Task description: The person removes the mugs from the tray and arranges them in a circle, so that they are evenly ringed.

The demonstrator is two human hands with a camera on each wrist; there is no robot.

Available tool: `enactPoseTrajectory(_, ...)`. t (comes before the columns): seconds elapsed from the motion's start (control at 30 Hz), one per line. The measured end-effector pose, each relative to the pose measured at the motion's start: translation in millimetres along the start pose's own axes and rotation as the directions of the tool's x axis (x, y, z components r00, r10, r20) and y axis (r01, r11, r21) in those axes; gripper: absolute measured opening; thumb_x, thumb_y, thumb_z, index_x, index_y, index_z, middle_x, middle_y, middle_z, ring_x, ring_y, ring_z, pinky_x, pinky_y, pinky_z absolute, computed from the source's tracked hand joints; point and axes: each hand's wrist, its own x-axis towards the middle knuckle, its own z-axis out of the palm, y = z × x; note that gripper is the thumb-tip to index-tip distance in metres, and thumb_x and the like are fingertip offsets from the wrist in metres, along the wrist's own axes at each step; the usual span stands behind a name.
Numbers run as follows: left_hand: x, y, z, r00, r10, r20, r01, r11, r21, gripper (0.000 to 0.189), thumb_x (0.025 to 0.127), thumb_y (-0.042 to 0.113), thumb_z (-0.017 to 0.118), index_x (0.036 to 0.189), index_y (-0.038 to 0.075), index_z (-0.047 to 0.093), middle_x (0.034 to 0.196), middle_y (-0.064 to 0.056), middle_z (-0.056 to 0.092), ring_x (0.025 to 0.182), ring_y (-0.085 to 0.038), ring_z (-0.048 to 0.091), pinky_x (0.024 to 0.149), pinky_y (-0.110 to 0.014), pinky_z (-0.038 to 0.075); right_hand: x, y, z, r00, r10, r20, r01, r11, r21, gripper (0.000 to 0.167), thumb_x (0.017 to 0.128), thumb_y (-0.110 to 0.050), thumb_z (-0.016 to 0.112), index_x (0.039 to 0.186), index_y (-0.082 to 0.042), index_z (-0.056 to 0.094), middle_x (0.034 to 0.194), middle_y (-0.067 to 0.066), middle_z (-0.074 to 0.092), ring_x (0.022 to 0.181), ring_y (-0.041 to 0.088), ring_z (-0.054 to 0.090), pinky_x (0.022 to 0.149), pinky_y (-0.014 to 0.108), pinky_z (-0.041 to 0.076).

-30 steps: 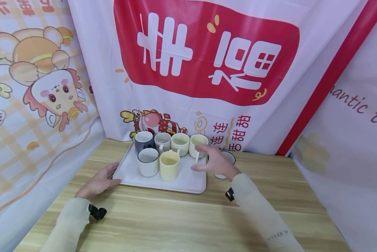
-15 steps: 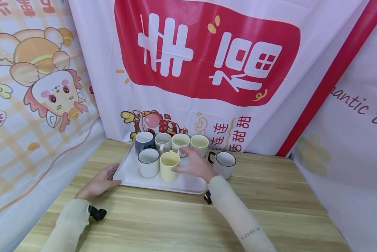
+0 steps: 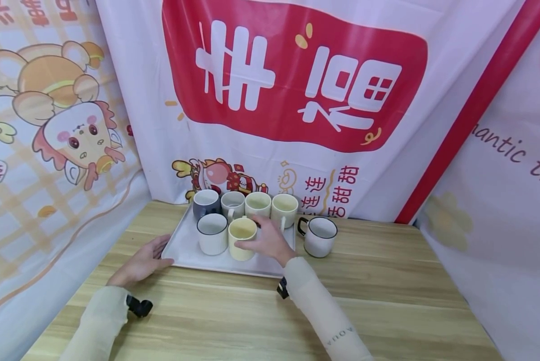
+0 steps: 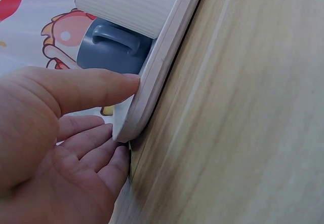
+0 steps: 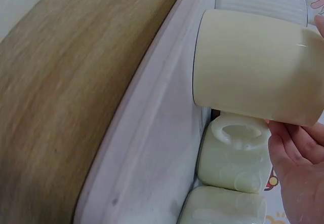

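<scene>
Fingers point(image 5: 281, 147) against yellow mug point(image 5: 255, 67)

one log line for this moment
left hand: touching tray; right hand: around yellow mug; dark blue mug: on tray; black-handled white mug: on table, right of tray

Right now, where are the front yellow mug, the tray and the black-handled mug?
Yellow mug point(image 5: 253, 67), right wrist view: outer wall.
Tray point(image 3: 184, 249), head view: floor.
Black-handled mug point(image 3: 318, 245), head view: outer wall.

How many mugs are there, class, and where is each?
7. On the tray, back row: dark mug, grey mug, pale-green mug, another pale-green mug; front row: ribbed mug, yellow mug. On the table, right of the tray: black-handled mug. None seems hidden.
</scene>
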Motion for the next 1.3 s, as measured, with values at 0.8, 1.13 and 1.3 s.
enactPoseTrajectory(0.8, 3.0, -1.3, -0.6, 1.000, -0.016, 0.005, 0.016, 1.000, 0.003, 0.086, 0.101, 0.008, 0.067, 0.164, -0.011, 0.011, 0.172, -0.036, 0.010, 0.158, -0.058, 0.014, 0.131, -0.070, 0.019, 2.5, 6.6, 2.7, 1.000, -0.018, -0.025, 0.021, 0.994, 0.107, 0.068, 0.070, -0.034, 0.097, 0.128, -0.013, 0.068, 0.118, 0.002, 0.074, 0.105, 0.017, 0.067, 0.094, 0.032, 0.061)
enactPoseTrajectory(1.13, 5.5, -3.6, -1.3, 1.000, -0.008, -0.001, 0.008, 1.000, -0.001, 0.087, 0.101, 0.007, 0.067, 0.164, -0.011, 0.011, 0.171, -0.037, 0.012, 0.158, -0.058, 0.016, 0.130, -0.070, 0.021, -7.8, 14.0, -7.1, 0.999, -0.048, -0.024, 0.050, 0.995, 0.088, 0.073, 0.067, -0.033, 0.098, 0.132, -0.014, 0.070, 0.126, 0.002, 0.076, 0.113, 0.018, 0.071, 0.101, 0.034, 0.062)
enactPoseTrajectory(1.3, 5.2, -4.9, -1.9, 1.000, -0.013, 0.006, 0.013, 1.000, -0.001, 0.086, 0.102, 0.007, 0.066, 0.164, -0.011, 0.010, 0.172, -0.036, 0.010, 0.158, -0.058, 0.014, 0.130, -0.070, 0.020, -16.8, 12.9, -17.5, 0.998, -0.051, -0.027, 0.054, 0.992, 0.117, 0.070, 0.066, -0.031, 0.098, 0.129, -0.015, 0.072, 0.128, 0.003, 0.076, 0.117, 0.020, 0.071, 0.106, 0.039, 0.061)
